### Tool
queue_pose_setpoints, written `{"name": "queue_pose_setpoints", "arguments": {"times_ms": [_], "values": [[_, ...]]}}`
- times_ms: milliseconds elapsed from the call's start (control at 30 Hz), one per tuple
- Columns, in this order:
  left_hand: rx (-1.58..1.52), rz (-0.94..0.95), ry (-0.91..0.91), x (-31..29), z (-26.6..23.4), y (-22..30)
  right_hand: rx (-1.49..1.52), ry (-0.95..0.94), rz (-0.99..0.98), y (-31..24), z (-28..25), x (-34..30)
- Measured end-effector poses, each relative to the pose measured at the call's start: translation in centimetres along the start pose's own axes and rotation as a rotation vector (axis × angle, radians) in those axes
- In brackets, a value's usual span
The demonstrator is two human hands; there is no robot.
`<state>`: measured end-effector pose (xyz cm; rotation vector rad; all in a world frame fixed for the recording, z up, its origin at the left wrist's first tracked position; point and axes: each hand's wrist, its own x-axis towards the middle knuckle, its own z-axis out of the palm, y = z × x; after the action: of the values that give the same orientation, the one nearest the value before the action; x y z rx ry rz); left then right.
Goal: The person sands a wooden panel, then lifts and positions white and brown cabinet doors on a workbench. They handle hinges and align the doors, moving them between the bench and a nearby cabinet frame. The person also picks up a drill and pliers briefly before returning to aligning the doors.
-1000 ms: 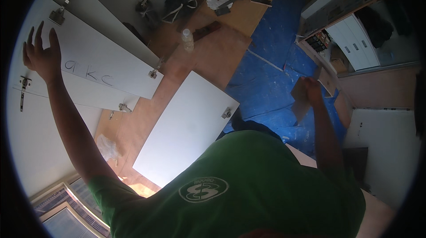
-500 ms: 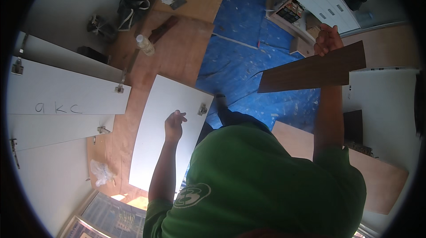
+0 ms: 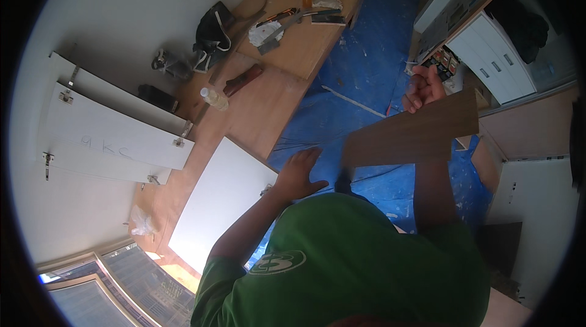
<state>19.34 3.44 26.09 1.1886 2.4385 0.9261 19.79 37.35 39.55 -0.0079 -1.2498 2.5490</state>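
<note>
My right hand grips the far edge of a dark brown wood-grain board, holding it up above the blue floor sheet. The board lies across my right forearm in the view and hides part of it. Nothing is in my left hand; its fingers are stretched out with the thumb apart, to the left of the board. Below that hand a white cabinet door panel lies on the wooden bench. A metal hinge on the panel's right edge is partly covered by my left wrist.
The wooden bench carries a clear bottle, a dark red-brown wooden block, a black bag and several hand tools. Hinged white panels lean at the left wall. Blue sheeting covers the floor. A white drawer unit stands far right.
The view has turned, shifting the bench rightward. My left hand has moved right, off the white panel's middle, and its fingers have spread. The brown board has come nearer to it, still in my right hand.
</note>
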Motion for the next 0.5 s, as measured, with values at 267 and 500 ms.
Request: {"name": "queue_pose_setpoints", "arguments": {"times_ms": [267, 500], "values": [[0.222, -0.008, 0.089, 15.2, 7.6, 7.6, -0.090, 0.260, 0.086, -1.7, -3.7, 7.1], [0.089, -0.337, 0.345, 21.3, 6.7, 5.5, -0.798, 0.459, 0.152, -1.2, -14.5, 9.1]]}}
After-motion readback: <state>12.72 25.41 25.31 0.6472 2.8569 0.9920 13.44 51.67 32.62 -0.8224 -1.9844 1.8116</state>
